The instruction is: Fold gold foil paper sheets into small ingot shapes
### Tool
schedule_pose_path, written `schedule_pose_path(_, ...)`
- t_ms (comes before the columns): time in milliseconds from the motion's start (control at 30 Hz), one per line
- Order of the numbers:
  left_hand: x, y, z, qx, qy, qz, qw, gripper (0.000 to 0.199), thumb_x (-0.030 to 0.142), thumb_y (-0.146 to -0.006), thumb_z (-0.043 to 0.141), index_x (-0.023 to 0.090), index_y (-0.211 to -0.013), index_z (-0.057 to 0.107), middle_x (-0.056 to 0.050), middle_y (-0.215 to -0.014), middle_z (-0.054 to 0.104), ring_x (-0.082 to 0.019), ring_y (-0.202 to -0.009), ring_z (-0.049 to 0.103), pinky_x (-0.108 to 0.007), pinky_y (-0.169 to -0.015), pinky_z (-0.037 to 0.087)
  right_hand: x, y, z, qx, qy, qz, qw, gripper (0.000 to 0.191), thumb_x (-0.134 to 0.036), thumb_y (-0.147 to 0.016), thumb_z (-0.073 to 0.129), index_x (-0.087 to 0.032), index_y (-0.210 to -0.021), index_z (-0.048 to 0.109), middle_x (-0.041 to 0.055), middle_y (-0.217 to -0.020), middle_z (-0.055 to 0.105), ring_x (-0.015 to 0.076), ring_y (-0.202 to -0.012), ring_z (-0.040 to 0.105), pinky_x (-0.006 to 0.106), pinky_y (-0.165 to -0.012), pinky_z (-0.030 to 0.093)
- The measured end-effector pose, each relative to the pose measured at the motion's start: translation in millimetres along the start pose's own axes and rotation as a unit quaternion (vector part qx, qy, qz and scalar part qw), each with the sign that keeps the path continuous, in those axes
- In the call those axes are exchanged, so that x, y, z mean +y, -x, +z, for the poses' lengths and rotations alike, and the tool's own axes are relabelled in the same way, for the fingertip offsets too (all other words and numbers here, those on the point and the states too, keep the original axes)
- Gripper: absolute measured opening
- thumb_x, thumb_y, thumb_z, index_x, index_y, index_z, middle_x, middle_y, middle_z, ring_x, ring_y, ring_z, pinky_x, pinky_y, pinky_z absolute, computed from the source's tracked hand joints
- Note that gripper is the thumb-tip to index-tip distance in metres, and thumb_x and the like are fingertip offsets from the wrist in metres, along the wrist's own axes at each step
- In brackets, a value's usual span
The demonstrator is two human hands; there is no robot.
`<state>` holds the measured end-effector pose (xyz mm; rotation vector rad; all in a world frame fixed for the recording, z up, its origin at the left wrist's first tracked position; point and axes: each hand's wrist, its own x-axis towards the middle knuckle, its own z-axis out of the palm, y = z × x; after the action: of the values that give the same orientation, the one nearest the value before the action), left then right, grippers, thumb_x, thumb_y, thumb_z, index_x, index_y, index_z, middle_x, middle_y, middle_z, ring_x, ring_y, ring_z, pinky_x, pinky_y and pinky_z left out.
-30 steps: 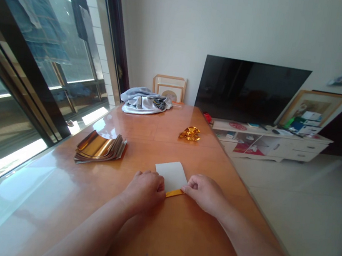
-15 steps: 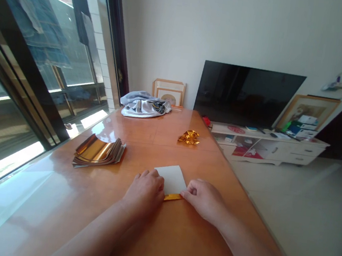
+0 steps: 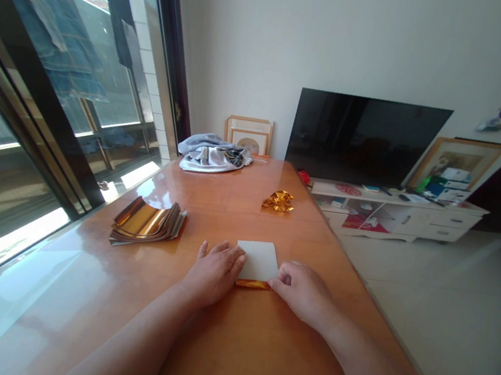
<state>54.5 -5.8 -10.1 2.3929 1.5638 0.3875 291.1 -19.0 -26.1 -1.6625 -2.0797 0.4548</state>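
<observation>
A sheet of gold foil paper (image 3: 259, 261) lies white side up on the wooden table, its near edge folded over into a narrow gold strip. My left hand (image 3: 217, 268) rests on the sheet's left edge with the fingers stretched out. At the near right corner, the thumb and bent fingers of my right hand (image 3: 299, 289) pinch the paper beside the gold fold. Farther left sits a stack of gold foil sheets (image 3: 146, 223), curling upward. Beyond the sheet stands a crumpled-looking folded gold foil piece (image 3: 279, 201).
Bundled grey cloth (image 3: 215, 155) lies at the table's far end, near framed pictures (image 3: 249, 135) against the wall. A television (image 3: 365, 140) stands on a white cabinet (image 3: 412, 220) past the table's right edge. Glass sliding doors (image 3: 78, 128) run along the left.
My left hand has opened from curled fingers to a flatter pose. The sheet has turned slightly, so its folded edge lies more level. My right hand keeps its pinch at the corner.
</observation>
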Motion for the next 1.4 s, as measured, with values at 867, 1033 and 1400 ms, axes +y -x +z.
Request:
schedule_pose_path(867,69,52,-11.9,-0.133,-0.054,0.100,0.985,0.067,0.048,-0.091,0.056,0.013,-0.148,0.048,-0.015,-0.156,0.042,-0.033,-0.146,0.036,-0.045,-0.123,0.028,7,-5,-1,-0.023,-0.041,0.017,0.999,0.029,-0.038,-0.089,0.055,-0.020,-0.067,0.060,-0.0003,-0.070,0.065,0.0142,-0.065,0.055,0.025,-0.058,0.032)
schedule_pose_path(1033,67,53,-3.9,-0.125,-0.063,0.101,0.985,0.076,0.059,-0.089,0.053,0.012,-0.149,0.047,-0.016,-0.157,0.040,-0.035,-0.147,0.033,-0.048,-0.123,0.026,12,-7,-4,-0.049,-0.085,0.014,0.995,0.029,-0.032,-0.090,0.048,-0.019,-0.067,0.060,-0.0008,-0.068,0.065,0.0141,-0.065,0.056,0.024,-0.058,0.034)
schedule_pose_path(1400,66,56,-0.5,-0.151,-0.045,0.108,0.982,0.086,0.069,-0.088,0.047,0.009,-0.149,0.045,-0.020,-0.158,0.034,-0.037,-0.149,0.025,-0.051,-0.124,0.022,6,-1,-5,-0.040,-0.032,0.024,0.998,0.018,-0.031,-0.082,0.057,-0.020,-0.068,0.061,-0.0008,-0.070,0.066,0.0138,-0.064,0.056,0.024,-0.054,0.028)
